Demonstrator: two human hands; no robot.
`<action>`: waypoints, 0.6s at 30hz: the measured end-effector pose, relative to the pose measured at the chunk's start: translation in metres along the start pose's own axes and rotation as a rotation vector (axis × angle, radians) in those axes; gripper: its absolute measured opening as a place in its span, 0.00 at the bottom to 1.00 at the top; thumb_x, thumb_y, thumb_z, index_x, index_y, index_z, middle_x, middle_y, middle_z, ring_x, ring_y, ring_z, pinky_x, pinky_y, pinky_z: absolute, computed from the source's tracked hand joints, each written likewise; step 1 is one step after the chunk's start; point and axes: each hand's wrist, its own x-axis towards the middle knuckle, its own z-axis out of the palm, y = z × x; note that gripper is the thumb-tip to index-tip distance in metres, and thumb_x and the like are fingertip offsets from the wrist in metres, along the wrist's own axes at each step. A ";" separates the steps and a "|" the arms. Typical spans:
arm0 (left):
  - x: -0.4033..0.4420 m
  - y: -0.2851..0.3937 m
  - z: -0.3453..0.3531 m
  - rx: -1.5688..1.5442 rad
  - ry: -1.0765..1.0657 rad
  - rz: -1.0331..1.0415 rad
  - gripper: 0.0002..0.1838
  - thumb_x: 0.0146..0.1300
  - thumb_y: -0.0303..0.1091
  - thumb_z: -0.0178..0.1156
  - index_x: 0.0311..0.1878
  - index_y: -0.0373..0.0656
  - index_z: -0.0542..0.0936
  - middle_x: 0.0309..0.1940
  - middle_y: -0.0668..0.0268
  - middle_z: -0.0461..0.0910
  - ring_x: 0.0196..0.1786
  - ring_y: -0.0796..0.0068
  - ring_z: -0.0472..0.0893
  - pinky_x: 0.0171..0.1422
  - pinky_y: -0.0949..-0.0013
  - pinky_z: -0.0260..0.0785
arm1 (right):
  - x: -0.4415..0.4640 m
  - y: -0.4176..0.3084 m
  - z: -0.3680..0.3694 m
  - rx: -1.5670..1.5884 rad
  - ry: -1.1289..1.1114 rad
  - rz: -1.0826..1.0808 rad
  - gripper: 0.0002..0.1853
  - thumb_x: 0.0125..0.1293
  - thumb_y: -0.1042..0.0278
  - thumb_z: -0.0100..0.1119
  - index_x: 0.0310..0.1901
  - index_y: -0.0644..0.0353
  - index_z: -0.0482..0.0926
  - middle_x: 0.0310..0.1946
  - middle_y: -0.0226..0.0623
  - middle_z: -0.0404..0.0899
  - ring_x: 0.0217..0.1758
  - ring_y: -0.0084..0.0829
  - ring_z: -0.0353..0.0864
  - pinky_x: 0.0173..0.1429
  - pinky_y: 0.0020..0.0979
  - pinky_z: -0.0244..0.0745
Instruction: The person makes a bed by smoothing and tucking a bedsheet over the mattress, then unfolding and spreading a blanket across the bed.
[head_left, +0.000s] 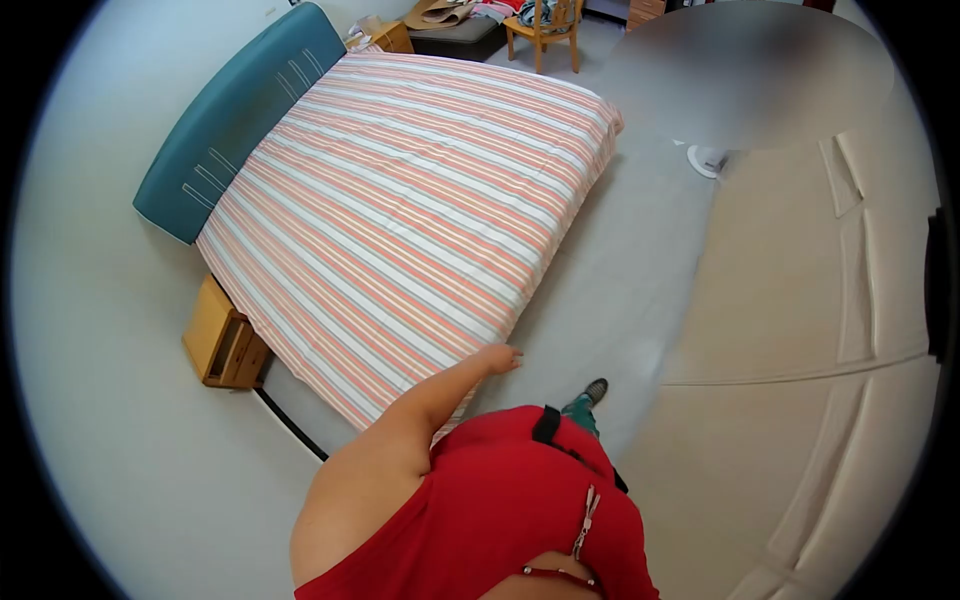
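Head view. We list first, as landmark, one bed [410, 200], dressed in a striped sheet [370, 250] of salmon, white, grey and yellowish bands; the sheet covers the top and falls over the edges, lightly wrinkled; we record a teal padded headboard [240, 120] with pale line ornament at the bed's head.

Item, one left hand [499, 359], at the foot edge of the bed towards its near corner; we find its fingers released and loosely bent, holding nothing that we can see; we cannot tell whether it touches the sheet; the right hand lies outside our view.

Item, one red top [520, 480], worn by the person beside the near foot corner of the bed, with a dark shoe [597, 390] beyond the foot edge.

Item, one wooden nightstand [225, 340], on the near side of the bed by its head; a wooden cabinet [393, 38], on the far side by its head; a wooden chair [543, 42], past the far side, with cloth [540, 12] on it; a brown paper bag [438, 13], past the far side also; beige panels [760, 300], across the floor [640, 240] from the bed's foot.
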 end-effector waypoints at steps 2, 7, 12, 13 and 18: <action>0.031 0.019 -0.013 -0.020 0.043 -0.009 0.23 0.60 0.47 0.52 0.56 0.47 0.74 0.48 0.52 0.77 0.51 0.51 0.75 0.56 0.56 0.67 | 0.065 -0.025 -0.069 -0.124 0.122 -0.277 0.11 0.56 0.64 0.49 0.22 0.60 0.73 0.24 0.48 0.74 0.31 0.49 0.74 0.36 0.49 0.67; 0.082 0.023 -0.017 0.002 0.042 -0.077 0.22 0.60 0.47 0.52 0.55 0.47 0.74 0.49 0.51 0.76 0.49 0.51 0.76 0.55 0.56 0.67 | 0.243 -0.094 -0.229 0.050 0.109 -0.246 0.14 0.61 0.61 0.50 0.37 0.65 0.77 0.35 0.48 0.78 0.41 0.48 0.75 0.46 0.43 0.70; 0.092 0.035 -0.029 -0.208 0.202 -0.245 0.22 0.59 0.49 0.53 0.52 0.44 0.76 0.45 0.51 0.78 0.48 0.50 0.77 0.53 0.55 0.68 | 0.381 -0.201 -0.365 -0.003 0.290 -0.492 0.14 0.62 0.62 0.51 0.43 0.63 0.77 0.25 0.37 0.79 0.25 0.28 0.78 0.34 0.30 0.74; 0.094 0.040 -0.030 -0.244 0.250 -0.313 0.23 0.59 0.49 0.53 0.51 0.43 0.77 0.43 0.51 0.78 0.48 0.50 0.76 0.53 0.55 0.68 | 0.403 -0.225 -0.386 0.033 0.238 -0.461 0.14 0.62 0.62 0.52 0.43 0.63 0.77 0.25 0.36 0.79 0.25 0.28 0.78 0.34 0.29 0.74; 0.133 0.018 -0.026 -0.262 -0.180 -0.534 0.24 0.57 0.51 0.55 0.52 0.47 0.77 0.46 0.52 0.78 0.51 0.55 0.76 0.56 0.57 0.66 | 0.483 -0.338 -0.451 0.231 0.055 -0.357 0.14 0.61 0.65 0.52 0.45 0.63 0.77 0.27 0.35 0.79 0.26 0.24 0.78 0.34 0.26 0.73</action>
